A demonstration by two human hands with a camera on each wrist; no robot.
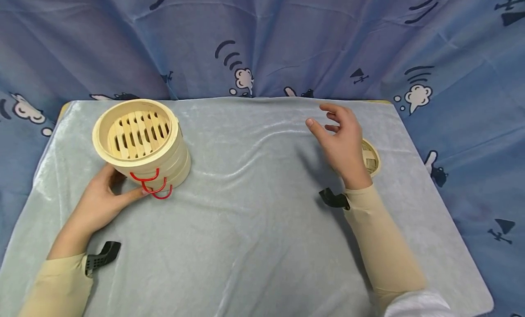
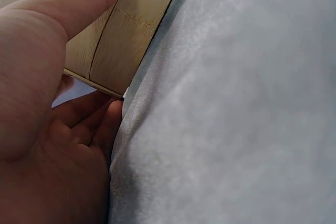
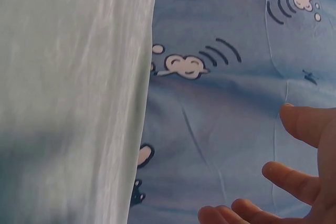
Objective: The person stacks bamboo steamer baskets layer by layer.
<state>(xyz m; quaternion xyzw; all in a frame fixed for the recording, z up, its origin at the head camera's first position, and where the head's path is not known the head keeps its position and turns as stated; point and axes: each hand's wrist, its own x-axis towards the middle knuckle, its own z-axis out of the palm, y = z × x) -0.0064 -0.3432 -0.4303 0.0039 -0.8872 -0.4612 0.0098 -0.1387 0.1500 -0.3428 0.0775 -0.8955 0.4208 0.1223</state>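
Note:
A stack of round bamboo steamer baskets stands at the left of the table, its top tier showing a slatted floor. Three red handles stick out from its near side. My left hand grips the stack low on its near-left side. In the left wrist view the thumb lies along the bamboo wall, with the other fingers at its lower edge. Over the right side of the table, my right hand is raised, fingers spread and holding nothing. Behind that wrist, partly hidden, lies a round woven bamboo piece.
A pale grey velvety cloth with soft creases covers the table. Behind and at the sides hangs a blue patterned curtain. Black wrist mounts protrude inward from both forearms.

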